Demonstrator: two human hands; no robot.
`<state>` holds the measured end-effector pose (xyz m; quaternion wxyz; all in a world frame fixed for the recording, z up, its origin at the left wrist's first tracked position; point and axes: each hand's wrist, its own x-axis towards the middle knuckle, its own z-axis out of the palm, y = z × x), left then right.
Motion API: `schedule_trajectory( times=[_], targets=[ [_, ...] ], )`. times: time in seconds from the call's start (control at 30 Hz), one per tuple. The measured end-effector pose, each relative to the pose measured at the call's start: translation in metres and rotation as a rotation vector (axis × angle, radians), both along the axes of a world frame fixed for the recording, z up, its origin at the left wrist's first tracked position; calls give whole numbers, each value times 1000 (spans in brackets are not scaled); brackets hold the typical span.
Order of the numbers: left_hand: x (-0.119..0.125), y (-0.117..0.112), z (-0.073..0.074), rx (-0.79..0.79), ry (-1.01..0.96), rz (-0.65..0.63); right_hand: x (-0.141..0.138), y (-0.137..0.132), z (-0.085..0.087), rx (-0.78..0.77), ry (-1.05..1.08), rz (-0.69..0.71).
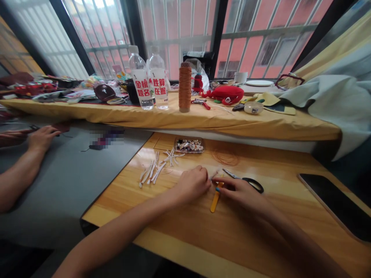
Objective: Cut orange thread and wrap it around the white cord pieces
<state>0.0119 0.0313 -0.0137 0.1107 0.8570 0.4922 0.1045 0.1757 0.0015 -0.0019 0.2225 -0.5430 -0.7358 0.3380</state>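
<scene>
My left hand [194, 183] is closed, knuckles up, low over the wooden table. My right hand [242, 192] faces it, thumb and index finger drawn together close to the left fingertips. A thin pale wisp [215, 174] shows between the hands; what either pinch holds is too small to make out. Under the right fingers runs a flat yellow stick [215, 202], with a small blue spot by the thumb tip. Scissors [252, 183] with black handles lie just beyond the right hand. Several white fabric strips [153, 170] are spread left of my hands.
Behind are a clear box of beads [189, 145] and a coil of thin orange cord [225, 157]. A phone [336, 202] lies right. Bottles [159, 83] and a brown thread spool [184, 88] stand on the cloth-covered ledge. Another person's hand [42, 137] works at left.
</scene>
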Motion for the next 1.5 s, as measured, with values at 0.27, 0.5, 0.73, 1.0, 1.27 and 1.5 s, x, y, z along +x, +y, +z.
schedule_trajectory(
  times=[0.27,0.5,0.73,1.0,1.27,1.5],
  targets=[
    [0,5,1,-113,-335,51,-8,-2,-2,-271,342,-153],
    [5,-5,2,-84,-453,-61,-13,-3,-11,-209,526,-285],
    [-1,1,14,-123,-464,-105,-9,-2,-6,-314,714,-327],
    [-4,4,26,-76,-400,-76,-3,1,-3,-500,949,-231],
    [-18,19,19,236,-157,76,5,5,-2,-624,868,-96],
    [-36,36,22,375,257,315,11,9,-4,-546,658,-114]
  ],
)
